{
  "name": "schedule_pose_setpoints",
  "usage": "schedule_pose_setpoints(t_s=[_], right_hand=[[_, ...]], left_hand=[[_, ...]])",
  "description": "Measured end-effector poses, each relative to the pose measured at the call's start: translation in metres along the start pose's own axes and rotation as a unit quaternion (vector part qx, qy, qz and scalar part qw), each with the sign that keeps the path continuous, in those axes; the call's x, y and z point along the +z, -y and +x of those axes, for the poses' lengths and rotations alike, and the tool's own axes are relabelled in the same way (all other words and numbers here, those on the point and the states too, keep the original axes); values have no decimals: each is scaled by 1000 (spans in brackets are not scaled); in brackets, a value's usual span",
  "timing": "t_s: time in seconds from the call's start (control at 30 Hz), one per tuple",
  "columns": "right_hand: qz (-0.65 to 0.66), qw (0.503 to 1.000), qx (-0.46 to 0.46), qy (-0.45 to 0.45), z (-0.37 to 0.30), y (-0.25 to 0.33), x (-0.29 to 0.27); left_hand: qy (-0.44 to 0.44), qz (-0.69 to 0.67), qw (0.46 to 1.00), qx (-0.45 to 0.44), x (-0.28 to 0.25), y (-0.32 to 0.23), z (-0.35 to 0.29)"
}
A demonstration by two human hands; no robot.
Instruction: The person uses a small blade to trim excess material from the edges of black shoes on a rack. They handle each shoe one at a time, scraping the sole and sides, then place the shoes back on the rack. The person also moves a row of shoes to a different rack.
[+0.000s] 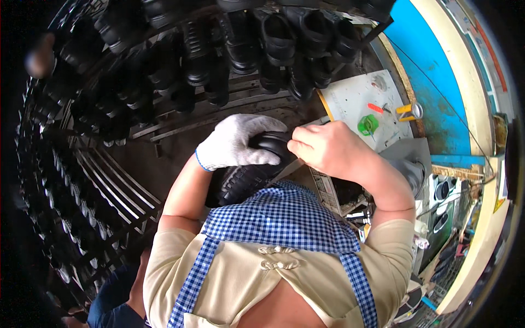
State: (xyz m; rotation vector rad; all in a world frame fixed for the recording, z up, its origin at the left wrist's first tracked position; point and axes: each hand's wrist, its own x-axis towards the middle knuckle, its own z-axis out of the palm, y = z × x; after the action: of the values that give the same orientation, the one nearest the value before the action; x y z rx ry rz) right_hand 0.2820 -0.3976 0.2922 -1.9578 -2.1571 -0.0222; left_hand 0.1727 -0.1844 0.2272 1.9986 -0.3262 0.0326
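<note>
A black lace-up shoe is held against my front, over the blue-and-white checked apron. My left hand, in a white knitted glove, is wrapped round one end of the shoe, with thumb and fingers on either side. My right hand is bare and closed in a pinch at the shoe's edge, close to the gloved fingertips. Whatever the right fingertips grip, if anything, is too small or hidden to name. A thin pale edge shows just below them beside the shoe.
Racks of black shoes fill the far side and left. At the right, a white board carries a green container, a small red item and a yellow-and-silver cylindrical object. Another person's blue-clad leg shows at lower left.
</note>
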Motion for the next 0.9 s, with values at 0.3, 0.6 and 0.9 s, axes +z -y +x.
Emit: schedule_pose_setpoints(t_s=[0.3, 0.6, 0.9], right_hand=[[171, 985, 14, -11, 10, -16, 38], [465, 855, 165, -160, -16, -14, 88], [626, 646, 430, -81, -75, 30, 205]], left_hand=[[8, -100, 993, -55, 4, 11, -10], [-24, -195, 974, -116, 0, 26, -18], [-360, -337, 859, -139, 0, 100, -19]])
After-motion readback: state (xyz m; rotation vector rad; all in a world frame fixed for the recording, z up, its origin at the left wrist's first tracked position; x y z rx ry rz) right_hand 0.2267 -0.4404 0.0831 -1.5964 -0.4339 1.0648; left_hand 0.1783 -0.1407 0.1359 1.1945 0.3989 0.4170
